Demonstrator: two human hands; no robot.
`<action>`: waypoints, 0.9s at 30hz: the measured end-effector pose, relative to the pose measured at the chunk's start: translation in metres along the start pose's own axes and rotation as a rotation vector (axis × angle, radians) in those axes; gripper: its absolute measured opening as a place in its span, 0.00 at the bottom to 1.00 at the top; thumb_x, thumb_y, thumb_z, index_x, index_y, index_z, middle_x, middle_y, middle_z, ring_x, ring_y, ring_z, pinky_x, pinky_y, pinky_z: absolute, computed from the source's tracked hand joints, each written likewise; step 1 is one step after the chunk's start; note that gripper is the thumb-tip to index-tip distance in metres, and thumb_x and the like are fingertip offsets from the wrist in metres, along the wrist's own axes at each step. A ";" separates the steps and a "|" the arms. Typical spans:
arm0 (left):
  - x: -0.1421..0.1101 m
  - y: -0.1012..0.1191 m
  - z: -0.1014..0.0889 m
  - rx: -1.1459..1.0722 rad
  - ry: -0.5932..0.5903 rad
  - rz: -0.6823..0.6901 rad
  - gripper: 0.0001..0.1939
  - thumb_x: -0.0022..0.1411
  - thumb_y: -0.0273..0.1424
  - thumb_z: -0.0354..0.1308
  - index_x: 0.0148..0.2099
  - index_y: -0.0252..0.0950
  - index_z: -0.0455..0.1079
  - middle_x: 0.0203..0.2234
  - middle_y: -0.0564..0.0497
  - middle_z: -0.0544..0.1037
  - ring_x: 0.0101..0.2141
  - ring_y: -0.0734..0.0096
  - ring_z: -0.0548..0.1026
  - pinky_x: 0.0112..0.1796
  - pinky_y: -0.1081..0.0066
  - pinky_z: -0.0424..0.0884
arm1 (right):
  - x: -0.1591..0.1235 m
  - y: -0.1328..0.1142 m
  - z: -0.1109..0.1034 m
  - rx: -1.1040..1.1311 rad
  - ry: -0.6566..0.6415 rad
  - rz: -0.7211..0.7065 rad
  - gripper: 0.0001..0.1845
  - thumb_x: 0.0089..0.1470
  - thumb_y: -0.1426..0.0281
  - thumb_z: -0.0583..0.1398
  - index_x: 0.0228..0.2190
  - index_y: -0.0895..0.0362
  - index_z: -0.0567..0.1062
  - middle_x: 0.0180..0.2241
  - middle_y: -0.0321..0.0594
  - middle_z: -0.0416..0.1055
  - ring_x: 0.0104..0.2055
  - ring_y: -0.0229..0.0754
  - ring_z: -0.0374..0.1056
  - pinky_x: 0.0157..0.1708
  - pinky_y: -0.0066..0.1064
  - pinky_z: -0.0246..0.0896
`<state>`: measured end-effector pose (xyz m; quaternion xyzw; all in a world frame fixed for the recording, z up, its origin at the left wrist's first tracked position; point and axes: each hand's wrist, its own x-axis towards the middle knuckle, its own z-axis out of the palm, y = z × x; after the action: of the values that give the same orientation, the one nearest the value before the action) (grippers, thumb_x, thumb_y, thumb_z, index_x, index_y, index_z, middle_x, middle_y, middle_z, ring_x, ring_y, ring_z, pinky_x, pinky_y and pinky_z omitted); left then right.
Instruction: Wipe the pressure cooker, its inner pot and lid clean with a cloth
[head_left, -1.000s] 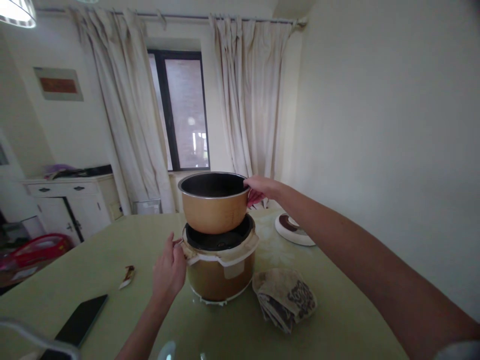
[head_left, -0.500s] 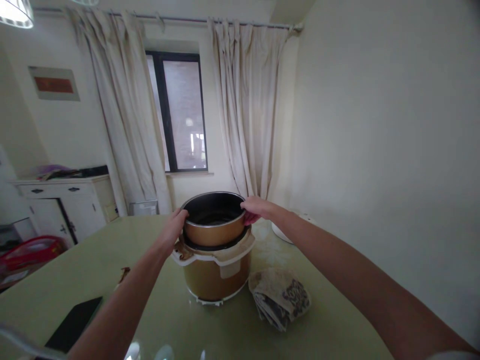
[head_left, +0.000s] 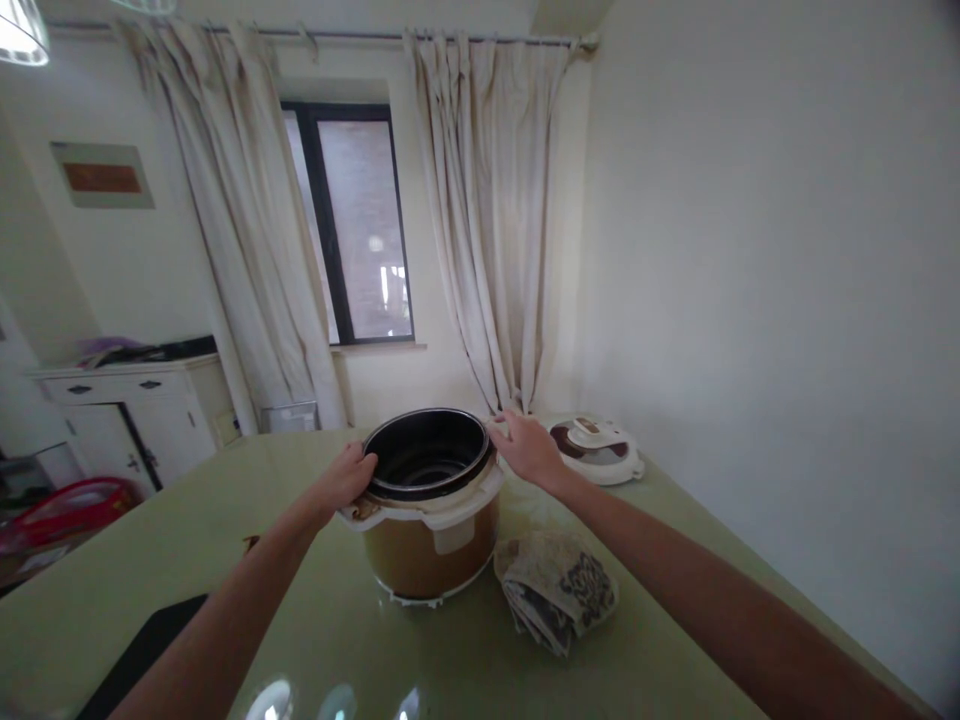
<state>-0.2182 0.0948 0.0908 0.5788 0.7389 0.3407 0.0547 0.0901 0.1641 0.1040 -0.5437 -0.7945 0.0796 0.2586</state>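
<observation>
A dark inner pot (head_left: 429, 455) with a thin metal rim sits down inside the pressure cooker body (head_left: 431, 560), which is brown with a cream collar. My left hand (head_left: 346, 480) grips the pot's left rim, its thumb over the edge and its other fingers mostly out of sight. At the opposite side, my right hand (head_left: 529, 448) has its fingertips closed at the right rim. A folded patterned cloth (head_left: 555, 588) lies on the table just right of the cooker. The cooker lid (head_left: 598, 450), white and brown, rests behind my right hand.
The pale green, glossy table (head_left: 300, 610) stretches around the cooker. A flat dark object (head_left: 142, 655) lies at its front left, partly behind my left forearm. A white cabinet (head_left: 142, 410) and a red basket (head_left: 75, 510) stand beyond the left side; a wall borders the right.
Both hands have lowered the inner pot into the cooker body, so its brown outer side is now hidden. The lid at the right has come into fuller view.
</observation>
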 end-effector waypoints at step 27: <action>-0.072 0.071 0.044 0.463 0.064 0.488 0.29 0.76 0.35 0.39 0.32 0.38 0.79 0.28 0.39 0.83 0.31 0.55 0.81 0.38 0.57 0.64 | 0.034 -0.029 0.016 -0.099 0.049 -0.390 0.20 0.59 0.53 0.67 0.44 0.56 0.79 0.42 0.43 0.73 0.46 0.47 0.69 0.48 0.34 0.60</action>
<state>-0.1165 0.0566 0.0751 0.7246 0.6377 0.1851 -0.1845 0.0486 0.1854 0.1132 -0.3932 -0.8812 -0.0242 0.2614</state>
